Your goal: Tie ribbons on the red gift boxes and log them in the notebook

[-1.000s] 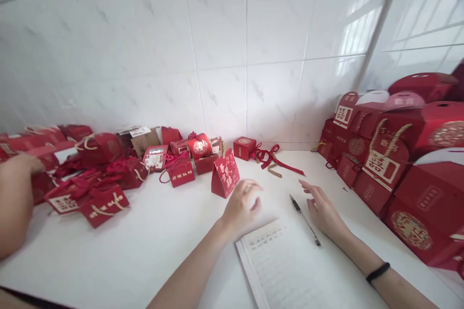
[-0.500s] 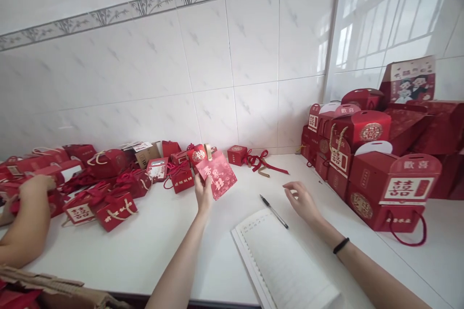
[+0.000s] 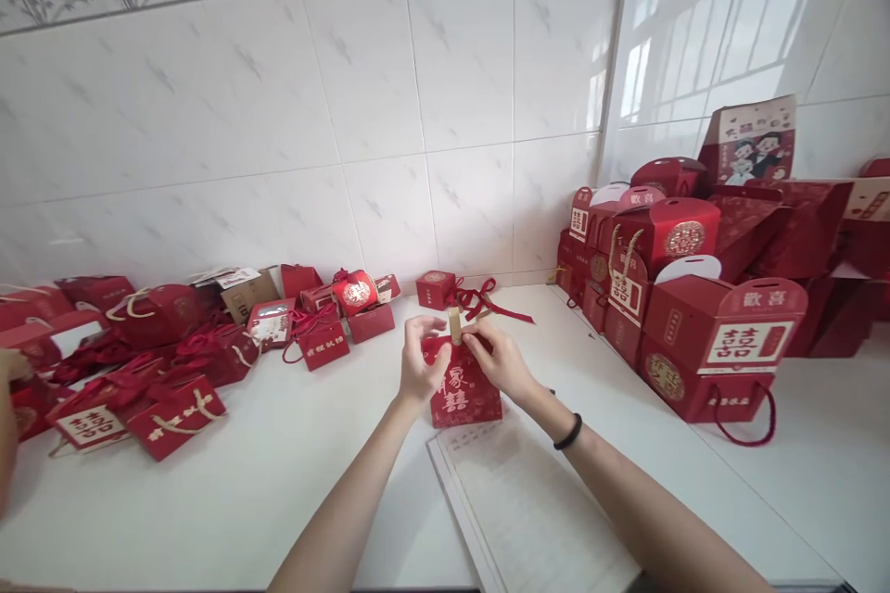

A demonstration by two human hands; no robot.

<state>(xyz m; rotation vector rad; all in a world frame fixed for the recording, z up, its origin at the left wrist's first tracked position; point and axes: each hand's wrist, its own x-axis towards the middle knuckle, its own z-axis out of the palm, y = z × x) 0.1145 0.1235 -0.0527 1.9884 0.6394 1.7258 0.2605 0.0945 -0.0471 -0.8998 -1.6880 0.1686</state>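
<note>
- Right hand [image 3: 497, 357]: thumb and fingertips brought together at the base of the gold ribbon loop [image 3: 455, 325], apparently pinching it.
- Left hand [image 3: 421, 369]: fingers curved, a gap between thumb and forefinger, at the box's upper left side; whether the thumb presses there cannot be told.
- Red printed box [image 3: 479, 398]: upright, gold characters facing the wearer, at the far edge of the open notebook [image 3: 501, 500], landmark for all places below. Whether its base rests on the table or on the page cannot be told.
- Good handling, as judged: the left hand best braces the box by its side panels, while the right draws the loop evenly and lightly, so that neither top edge creases nor the ribbon twists.
- Left of the notebook: white table [image 3: 278, 500] showing, the widest room for the elbows; beyond it, a heap of red boxes [image 3: 177, 417] and, farthest out, another person's arm [image 3: 6, 426].
- Beyond the notebook: a small red box [image 3: 435, 290] and red ribbon [image 3: 513, 311] near the tiled wall [image 3: 473, 213].
- Right of the notebook: a narrower strip, then stacked boxes [image 3: 685, 334], whose near corner and hanging cord handle [image 3: 770, 417] the right elbow should avoid.
</note>
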